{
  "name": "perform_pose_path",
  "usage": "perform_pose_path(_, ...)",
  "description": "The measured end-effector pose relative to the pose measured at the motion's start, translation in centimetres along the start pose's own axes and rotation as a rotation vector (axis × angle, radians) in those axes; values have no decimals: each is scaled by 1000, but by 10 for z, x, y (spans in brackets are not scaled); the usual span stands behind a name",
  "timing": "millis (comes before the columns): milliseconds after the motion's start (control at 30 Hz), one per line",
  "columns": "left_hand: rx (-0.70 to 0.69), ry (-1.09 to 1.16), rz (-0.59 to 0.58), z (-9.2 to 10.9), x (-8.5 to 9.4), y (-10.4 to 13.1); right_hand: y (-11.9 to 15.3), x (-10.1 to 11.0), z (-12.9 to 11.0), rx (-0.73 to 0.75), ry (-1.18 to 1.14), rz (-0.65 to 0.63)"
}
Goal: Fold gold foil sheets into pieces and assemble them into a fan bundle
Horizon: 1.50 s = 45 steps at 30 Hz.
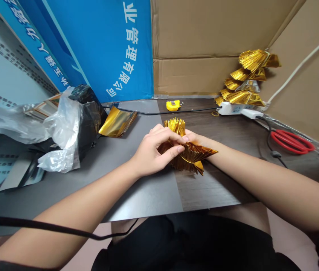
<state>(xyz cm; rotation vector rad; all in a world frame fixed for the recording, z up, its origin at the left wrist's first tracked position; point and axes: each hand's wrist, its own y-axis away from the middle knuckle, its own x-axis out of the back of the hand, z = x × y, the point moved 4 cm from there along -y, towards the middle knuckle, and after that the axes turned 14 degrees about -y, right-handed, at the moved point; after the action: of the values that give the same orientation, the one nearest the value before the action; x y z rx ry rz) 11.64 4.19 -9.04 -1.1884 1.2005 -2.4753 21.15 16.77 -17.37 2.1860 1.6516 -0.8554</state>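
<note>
Above the middle of the table, both hands are on a bundle of pleated gold foil paper (187, 156), fanned out at its ends, with a yellow band around it. My left hand (159, 146) is closed on its near left side, thumb and index finger pinching toward the middle. Behind the bundle, my right hand (194, 138) grips it from the far right; most of its fingers are hidden by the foil and the left hand. A flat stack of gold foil sheets (118, 122) lies to the left. Several finished-looking pleated gold bundles (248, 79) are piled at the back right.
A yellow tape measure (173, 105) and a rubber band (215, 114) lie toward the back. A white power strip (231, 108), black cord and red cable coil (292, 142) occupy the right. Plastic bags (66, 131) stand left. Cardboard (193, 30) and blue panels rise behind.
</note>
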Motion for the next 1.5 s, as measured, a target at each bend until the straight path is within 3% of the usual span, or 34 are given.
perform_pose_path(400, 100, 43, -40, -9, -2, 2, 6, -5, -1, -75, -1, 70)
perform_pose_path(767, -32, -105, 1, -2, -2, 2, 5, -3, -1, -58, 41, 55)
perform_pose_path(1200, 315, 239, 56, -13, -7, 2, 4, -12, -11, -64, 108, -87)
perform_pose_path(1500, 478, 380, 62, -15, -10, 3, 10, -5, -17, -93, 169, -54)
